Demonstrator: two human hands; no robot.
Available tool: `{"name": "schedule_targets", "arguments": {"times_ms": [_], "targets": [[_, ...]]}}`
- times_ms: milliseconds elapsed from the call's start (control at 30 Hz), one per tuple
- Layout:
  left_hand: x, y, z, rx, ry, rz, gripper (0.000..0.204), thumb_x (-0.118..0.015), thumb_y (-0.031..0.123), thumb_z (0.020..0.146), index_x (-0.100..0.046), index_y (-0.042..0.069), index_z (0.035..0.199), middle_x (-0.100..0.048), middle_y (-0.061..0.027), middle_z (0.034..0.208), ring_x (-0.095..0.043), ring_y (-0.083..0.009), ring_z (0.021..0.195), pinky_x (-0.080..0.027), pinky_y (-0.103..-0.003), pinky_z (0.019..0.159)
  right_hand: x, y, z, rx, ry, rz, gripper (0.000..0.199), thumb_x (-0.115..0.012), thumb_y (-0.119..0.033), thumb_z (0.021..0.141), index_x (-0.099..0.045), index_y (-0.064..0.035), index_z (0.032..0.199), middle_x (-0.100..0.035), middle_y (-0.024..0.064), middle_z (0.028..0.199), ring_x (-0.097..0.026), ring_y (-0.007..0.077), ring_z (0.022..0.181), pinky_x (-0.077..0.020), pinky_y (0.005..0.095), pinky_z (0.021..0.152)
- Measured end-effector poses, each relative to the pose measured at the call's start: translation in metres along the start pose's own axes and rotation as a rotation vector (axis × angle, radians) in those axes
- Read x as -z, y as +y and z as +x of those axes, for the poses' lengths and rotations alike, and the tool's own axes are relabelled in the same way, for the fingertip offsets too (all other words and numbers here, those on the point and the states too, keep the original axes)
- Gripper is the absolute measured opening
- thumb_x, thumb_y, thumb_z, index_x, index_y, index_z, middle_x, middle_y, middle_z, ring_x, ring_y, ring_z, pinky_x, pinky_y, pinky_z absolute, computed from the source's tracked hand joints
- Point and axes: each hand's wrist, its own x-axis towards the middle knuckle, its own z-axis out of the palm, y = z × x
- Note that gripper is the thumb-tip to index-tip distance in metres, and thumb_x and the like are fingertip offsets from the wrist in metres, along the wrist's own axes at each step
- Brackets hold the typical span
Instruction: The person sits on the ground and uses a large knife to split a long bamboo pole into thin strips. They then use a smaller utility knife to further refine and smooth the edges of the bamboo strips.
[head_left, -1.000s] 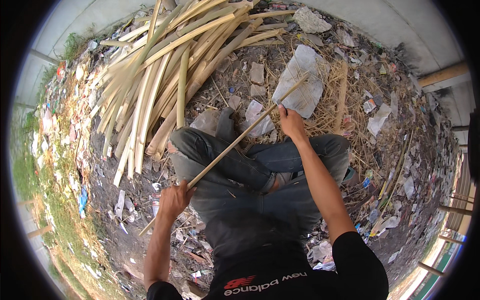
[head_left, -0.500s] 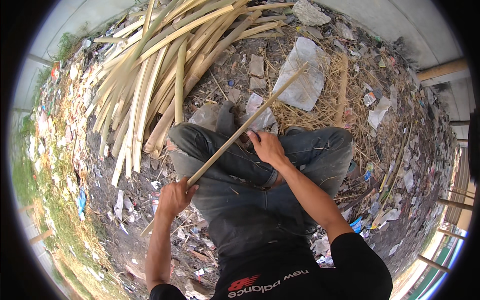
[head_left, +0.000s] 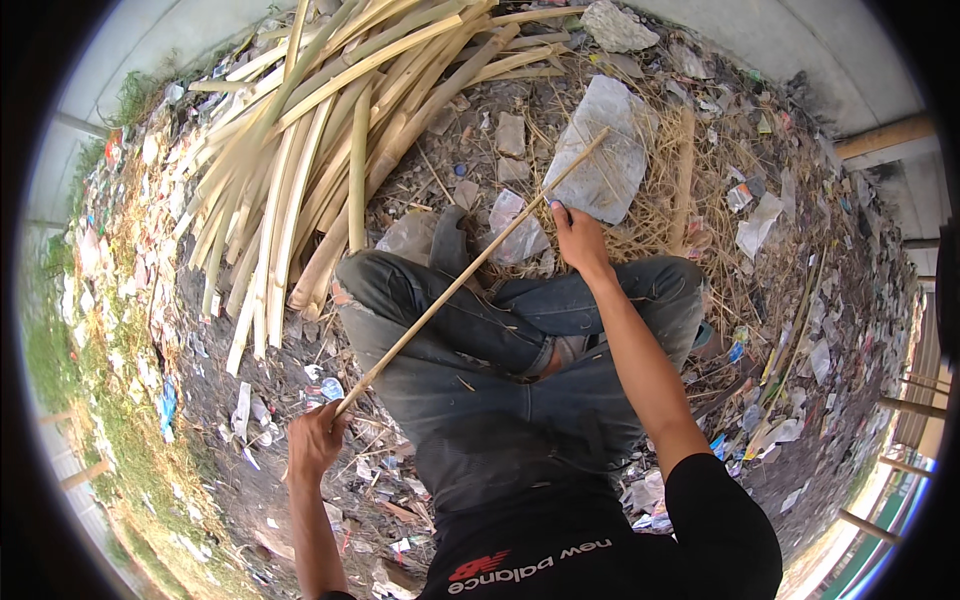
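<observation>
A long, thin bamboo strip slants across my lap, from low on the left to the far right. My left hand is closed around its near end, beside my left knee. Farther up the strip, my right hand is closed with its thumb against the strip. A small dark-handled tool shows at that thumb; its blade, if it has one, is hidden. The strip's far tip lies over a pale, flat stone slab. My crossed legs in dark trousers are beneath the strip.
A big pile of split bamboo lies at the far left. Beyond my legs are a grey curved object, crumpled clear plastic and brick pieces. Dry straw and scattered litter cover the ground. A pale rock sits near the wall.
My right hand has slid away from me and to the right along the strip. My left hand has moved down and left, and the strip has shifted with it.
</observation>
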Motion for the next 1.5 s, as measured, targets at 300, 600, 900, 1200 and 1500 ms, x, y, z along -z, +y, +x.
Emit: {"name": "schedule_targets", "arguments": {"times_ms": [300, 600, 900, 1200, 1500], "targets": [[-0.015, -0.003, 0.032, -0.018, -0.015, -0.017, 0.040, -0.071, 0.037, 0.100, -0.066, 0.002, 0.081, -0.062, -0.0220, 0.061, -0.063, -0.0469, 0.058, -0.049, -0.054, 0.055, -0.012, 0.013, 0.012, -0.011, 0.079, 0.044, 0.061, -0.047, -0.050, 0.108, -0.072, 0.0034, 0.093, -0.070, 0.0320, 0.089, -0.065, 0.0533, 0.090, -0.0503, 0.0577, 0.081], [-0.007, 0.008, 0.032, 0.057, -0.101, -0.076, 0.035, -0.073, 0.030, 0.098, -0.066, -0.001, 0.082, -0.063, -0.0264, 0.068, -0.064, -0.0505, 0.066, -0.049, -0.054, 0.058, -0.011, -0.009, -0.016, -0.010, -0.108, 0.017, 0.068, -0.045, -0.054, 0.109, -0.069, 0.0047, 0.085, -0.067, 0.0297, 0.078, -0.066, 0.0517, 0.080, -0.0502, 0.0574, 0.075], [-0.022, -0.006, 0.037, 0.003, -0.039, -0.044, 0.040, -0.070, 0.039, 0.100, -0.070, 0.003, 0.084, -0.063, -0.0213, 0.062, -0.066, -0.0478, 0.063, -0.051, -0.054, 0.056, -0.039, -0.061, -0.086, 0.183, -0.354, -0.062, 0.065, -0.045, -0.055, 0.108, -0.074, 0.0004, 0.093, -0.070, 0.0286, 0.081, -0.069, 0.0499, 0.087, -0.0540, 0.0578, 0.079], [-0.016, 0.003, 0.038, 0.033, -0.081, -0.056, 0.045, -0.067, 0.043, 0.102, -0.069, 0.001, 0.085, -0.063, -0.0241, 0.061, -0.065, -0.0498, 0.060, -0.050, -0.055, 0.054, -0.010, -0.027, -0.003, -0.051, 0.024, -0.105, 0.065, -0.042, -0.054, 0.110, -0.075, 0.0003, 0.096, -0.072, 0.0268, 0.085, -0.069, 0.0495, 0.087, -0.0536, 0.0581, 0.081], [-0.022, 0.019, 0.038, 0.002, -0.011, -0.089, 0.047, -0.068, 0.042, 0.101, -0.068, 0.000, 0.080, -0.063, -0.0274, 0.062, -0.065, -0.0505, 0.062, -0.050, -0.056, 0.055, -0.042, -0.080, -0.102, 0.010, -0.259, -0.121, 0.065, -0.044, -0.057, 0.108, -0.074, -0.0007, 0.095, -0.073, 0.0287, 0.091, -0.069, 0.0510, 0.093, -0.0550, 0.0584, 0.084]]}}
